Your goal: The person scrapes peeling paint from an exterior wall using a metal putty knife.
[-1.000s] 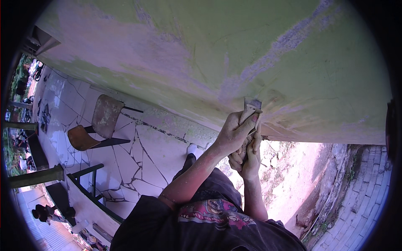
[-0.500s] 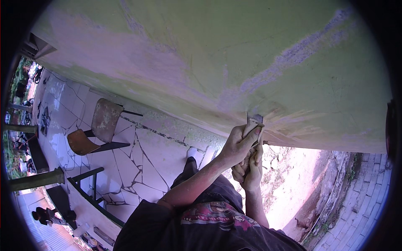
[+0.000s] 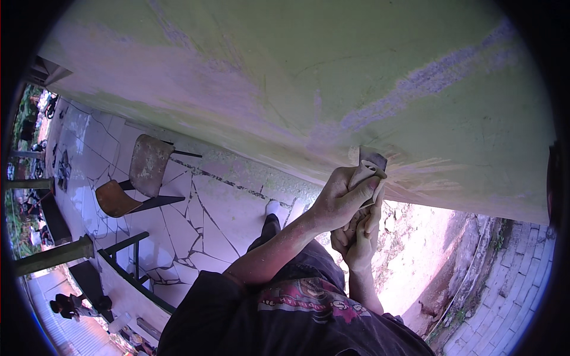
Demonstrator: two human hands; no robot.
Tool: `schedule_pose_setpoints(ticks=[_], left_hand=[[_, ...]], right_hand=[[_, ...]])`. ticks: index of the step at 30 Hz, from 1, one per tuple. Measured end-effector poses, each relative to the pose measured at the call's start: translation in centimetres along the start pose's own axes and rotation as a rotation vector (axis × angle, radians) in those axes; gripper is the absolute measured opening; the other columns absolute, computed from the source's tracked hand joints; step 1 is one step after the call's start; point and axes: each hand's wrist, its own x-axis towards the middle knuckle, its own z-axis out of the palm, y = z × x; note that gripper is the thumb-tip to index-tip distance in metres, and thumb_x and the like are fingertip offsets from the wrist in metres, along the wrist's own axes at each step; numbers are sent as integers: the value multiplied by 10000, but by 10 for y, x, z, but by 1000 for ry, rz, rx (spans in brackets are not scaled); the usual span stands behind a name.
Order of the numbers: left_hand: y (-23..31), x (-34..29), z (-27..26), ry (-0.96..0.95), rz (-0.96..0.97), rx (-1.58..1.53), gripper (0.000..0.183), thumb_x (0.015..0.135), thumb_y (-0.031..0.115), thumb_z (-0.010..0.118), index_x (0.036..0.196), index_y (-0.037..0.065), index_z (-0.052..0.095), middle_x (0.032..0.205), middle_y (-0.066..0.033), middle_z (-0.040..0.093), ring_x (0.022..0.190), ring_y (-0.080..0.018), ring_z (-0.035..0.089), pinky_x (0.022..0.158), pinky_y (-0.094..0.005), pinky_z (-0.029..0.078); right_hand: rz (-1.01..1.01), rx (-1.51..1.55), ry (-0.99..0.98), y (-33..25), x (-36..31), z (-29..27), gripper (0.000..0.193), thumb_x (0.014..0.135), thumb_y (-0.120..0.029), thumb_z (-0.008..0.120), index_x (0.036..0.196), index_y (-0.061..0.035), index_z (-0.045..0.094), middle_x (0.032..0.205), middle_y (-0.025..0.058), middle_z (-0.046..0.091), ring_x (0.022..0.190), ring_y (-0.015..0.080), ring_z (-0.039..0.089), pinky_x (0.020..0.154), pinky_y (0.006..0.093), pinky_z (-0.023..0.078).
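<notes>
Both of my hands are closed around a scraper [image 3: 373, 156] with a flat grey metal blade and a beige wrap, perhaps paper or cloth, around its grip. My left hand [image 3: 338, 199] grips from the left, thumb laid along the wrap. Below and to the right, my right hand [image 3: 358, 243] curls its fingers around the lower part, most of which is hidden. The blade's end meets the green wall [image 3: 279, 53] near its lower edge, beside pale scraped streaks. Rough lilac patches [image 3: 409, 89] run across the wall.
A worn chair [image 3: 149, 166] stands to the left on a floor of broken tile pieces [image 3: 214, 219]. Farther left are a dark green railing [image 3: 139, 282] and a post [image 3: 53, 256]. Rubble ground [image 3: 409, 255] and grey paving [image 3: 504, 296] lie at the right.
My two hands and the scraper have shifted slightly to the right and up along the wall. The grip of both hands is unchanged.
</notes>
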Motion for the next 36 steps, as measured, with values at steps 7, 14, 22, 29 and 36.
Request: schedule_pose_setpoints(ticks=[7,14,22,29,36], left_hand=[[-6,-5,-6,73,-81,-56,388,1050,320,398,809,27,483,541,-78,540,443,-166,558,434,-285,480],[-34,-21,-15,157,-237,26,316,1055,281,390,897,26,487,582,-56,557,468,-114,550,444,-240,453],[-26,-23,-15,194,-199,68,293,1040,263,440,918,12,525,653,-79,596,528,-140,590,472,-254,474],[-27,-26,-9,210,-88,116,257,1018,196,490,1191,6,509,946,-116,670,714,-114,630,683,-216,501],[-30,-30,-16,250,-124,173,237,1036,246,458,1098,25,515,846,-130,687,525,-37,534,463,-165,413]], right_hand=[[-49,53,-13,5,-1,7,359,1012,-396,409,1090,-46,388,676,22,410,399,67,287,350,212,221],[228,233,77,3,-14,9,437,1011,-505,358,1008,-70,396,569,13,355,357,85,277,313,214,215],[176,384,231,1,2,23,440,1026,-488,331,948,-65,424,542,13,346,344,87,259,307,211,199],[211,414,-113,9,2,-3,549,1018,-559,277,848,-62,437,515,-9,321,349,79,252,316,221,172],[215,331,-100,7,4,-4,551,1017,-566,258,809,-81,417,509,-20,312,351,71,256,321,219,181]])
